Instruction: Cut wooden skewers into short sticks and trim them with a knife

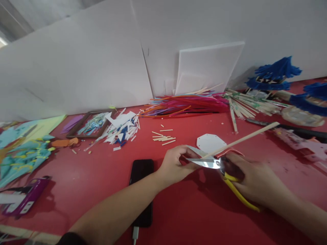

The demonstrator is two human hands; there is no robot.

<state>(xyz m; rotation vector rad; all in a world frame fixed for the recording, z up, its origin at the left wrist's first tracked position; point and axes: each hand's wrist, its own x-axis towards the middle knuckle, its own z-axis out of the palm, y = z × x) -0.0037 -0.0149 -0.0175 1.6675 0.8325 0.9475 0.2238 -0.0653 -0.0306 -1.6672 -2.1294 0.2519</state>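
Head: red tabletop (102,173), partition (89,68); right grip (257,180) closed round scissors (216,164), left (175,166) apparently round stick (246,139)

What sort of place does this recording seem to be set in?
Probably a craft workspace: scissors with blades around a wooden stick, a pile of what look like colorful pipe cleaners, and short sticks on a red tabletop.

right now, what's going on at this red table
A person's right hand holds scissors, the blades open around a wooden stick. The left hand is at the blades, seemingly steadying the stick's end. Short sticks and a white octagonal card lie on the red table beyond the hands.
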